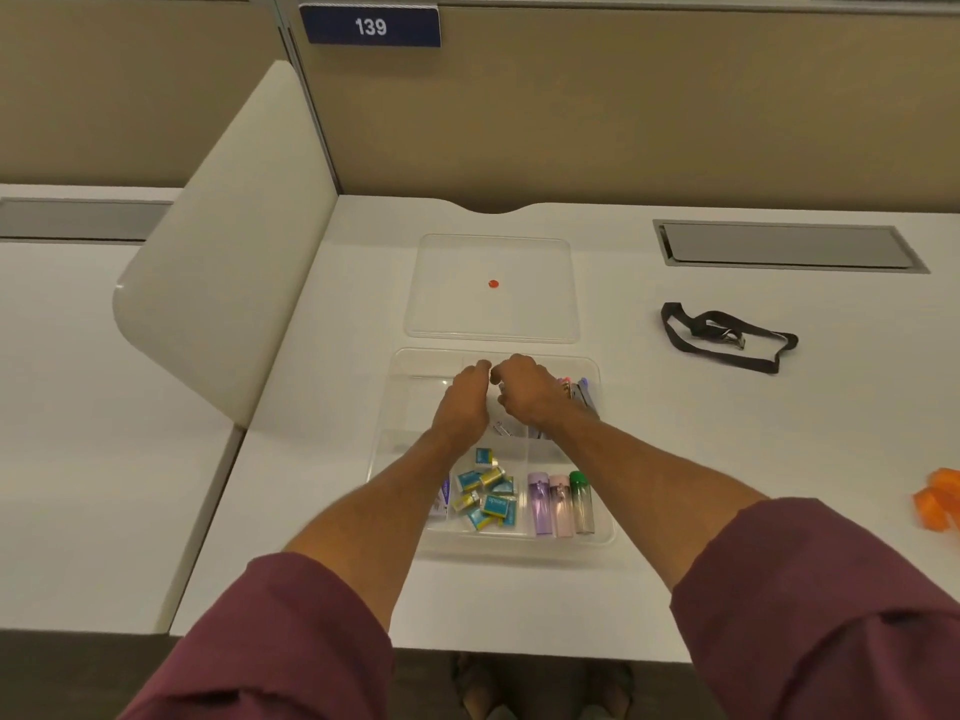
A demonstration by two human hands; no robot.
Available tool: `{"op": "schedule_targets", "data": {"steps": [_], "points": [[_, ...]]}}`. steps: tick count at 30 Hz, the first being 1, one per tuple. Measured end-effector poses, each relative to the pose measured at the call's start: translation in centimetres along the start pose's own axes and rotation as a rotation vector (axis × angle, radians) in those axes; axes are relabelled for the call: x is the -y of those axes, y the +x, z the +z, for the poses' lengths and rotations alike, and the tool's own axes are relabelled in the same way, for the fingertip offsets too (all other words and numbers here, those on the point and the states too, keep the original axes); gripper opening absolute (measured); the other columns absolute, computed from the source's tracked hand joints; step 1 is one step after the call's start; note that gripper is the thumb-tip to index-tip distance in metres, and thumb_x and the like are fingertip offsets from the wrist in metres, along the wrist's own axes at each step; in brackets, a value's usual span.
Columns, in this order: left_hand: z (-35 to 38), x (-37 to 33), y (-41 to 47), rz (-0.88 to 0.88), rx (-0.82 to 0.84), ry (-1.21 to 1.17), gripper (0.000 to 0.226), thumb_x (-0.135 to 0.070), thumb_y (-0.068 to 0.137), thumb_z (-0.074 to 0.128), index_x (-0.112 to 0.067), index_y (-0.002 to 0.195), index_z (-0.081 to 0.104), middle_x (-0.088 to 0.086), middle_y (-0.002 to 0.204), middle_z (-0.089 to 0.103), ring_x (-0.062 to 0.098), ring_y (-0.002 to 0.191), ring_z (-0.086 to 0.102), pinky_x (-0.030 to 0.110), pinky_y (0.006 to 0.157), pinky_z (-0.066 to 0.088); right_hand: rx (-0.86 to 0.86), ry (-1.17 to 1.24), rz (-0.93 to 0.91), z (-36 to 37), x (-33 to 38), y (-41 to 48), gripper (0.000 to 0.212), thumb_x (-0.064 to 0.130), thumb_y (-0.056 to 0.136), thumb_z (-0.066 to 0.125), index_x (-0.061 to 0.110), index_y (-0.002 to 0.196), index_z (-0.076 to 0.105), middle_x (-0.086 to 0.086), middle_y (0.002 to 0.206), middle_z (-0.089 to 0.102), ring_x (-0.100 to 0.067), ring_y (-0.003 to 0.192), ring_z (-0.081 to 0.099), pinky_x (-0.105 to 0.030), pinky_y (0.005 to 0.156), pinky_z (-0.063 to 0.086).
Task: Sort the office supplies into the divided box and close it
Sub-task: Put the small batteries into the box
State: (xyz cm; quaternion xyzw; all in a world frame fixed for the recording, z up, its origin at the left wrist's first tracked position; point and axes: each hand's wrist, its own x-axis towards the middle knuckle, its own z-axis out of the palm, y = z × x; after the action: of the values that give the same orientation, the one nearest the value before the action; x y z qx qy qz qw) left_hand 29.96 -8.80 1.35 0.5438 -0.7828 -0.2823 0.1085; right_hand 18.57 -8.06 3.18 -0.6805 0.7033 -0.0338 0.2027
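A clear divided box (607, 532) lies open on the white desk. Both my hands are over its middle compartments. My left hand (460, 405) reaches in palm down with relaxed fingers. My right hand (527, 392) has its fingers curled, pinching a small grey metal clip at the fingertips. More metal clips (501, 428) lie under the hands. Small blue and yellow boxes (488, 493) fill a near compartment. To their right are purple, pink and green-capped tubes (561, 504). Pens (579, 389) show behind my right wrist. The clear lid (447, 304), with a red dot, lies flat beyond the box.
A black lanyard (727, 335) lies on the desk to the right. Orange objects (940, 501) sit at the right edge. A white divider panel (223, 241) stands to the left, and a grey cable hatch (789, 246) is set in the desk at back right.
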Motion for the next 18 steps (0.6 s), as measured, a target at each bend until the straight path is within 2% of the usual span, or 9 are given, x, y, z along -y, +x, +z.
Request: {"op": "schedule_targets", "data": {"steps": [4, 10, 18], "points": [[-0.6, 0.1, 0.1, 0.040, -0.019, 0.000, 0.048, 0.009, 0.082, 0.053, -0.005, 0.128, 0.047, 0.017, 0.125, 0.056, 0.030, 0.115, 0.054, 0.043, 0.094, 0.048, -0.031, 0.016, 0.006, -0.4, -0.3, -0.4, 0.034, 0.007, 0.091, 0.057, 0.013, 0.125, 0.057, -0.012, 0.130, 0.053, -0.029, 0.116, 0.055, -0.037, 0.092, 0.047], [-0.5, -2.9, 1.3, 0.100, 0.000, 0.073, 0.053, -0.002, 0.089, 0.053, -0.007, 0.139, 0.038, 0.011, 0.144, 0.044, 0.026, 0.131, 0.043, 0.039, 0.102, 0.042, -0.161, 0.041, 0.057, -2.6, -2.6, -2.1, 0.026, 0.016, 0.093, 0.054, 0.013, 0.120, 0.057, -0.009, 0.125, 0.053, -0.026, 0.114, 0.054, -0.037, 0.087, 0.047], [2.0, -9.8, 3.4, 0.290, 0.045, 0.147, 0.052, -0.013, 0.093, 0.054, -0.006, 0.141, 0.036, 0.011, 0.146, 0.040, 0.026, 0.133, 0.038, 0.038, 0.104, 0.043, -0.229, 0.033, 0.206, -5.3, -10.4, -5.9, 0.030, 0.020, 0.092, 0.053, 0.011, 0.121, 0.053, -0.009, 0.123, 0.050, -0.025, 0.114, 0.048, -0.033, 0.080, 0.044]]}}
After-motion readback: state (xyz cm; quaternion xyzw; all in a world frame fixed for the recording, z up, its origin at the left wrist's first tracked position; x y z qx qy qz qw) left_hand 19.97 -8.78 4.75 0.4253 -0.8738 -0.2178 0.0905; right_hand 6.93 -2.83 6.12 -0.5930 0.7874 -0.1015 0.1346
